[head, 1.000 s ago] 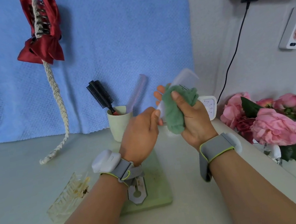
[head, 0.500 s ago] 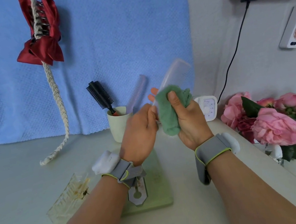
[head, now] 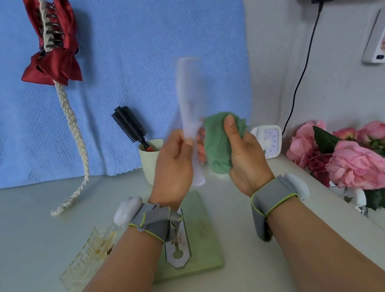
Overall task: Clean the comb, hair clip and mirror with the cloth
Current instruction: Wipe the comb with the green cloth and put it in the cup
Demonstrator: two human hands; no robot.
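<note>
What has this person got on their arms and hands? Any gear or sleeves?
The left hand and right hand are bare, no gloves, and no sleeves cover the forearms. Each wrist wears a grey fabric band edged in yellow-green: the left band and the right band. Each carries a rounded white pod on its outer side: left pod, right pod. No cables show.

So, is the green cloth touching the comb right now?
Cannot tell: the head view shows the cloth right beside the comb, but motion blur hides any contact or gap.
</note>
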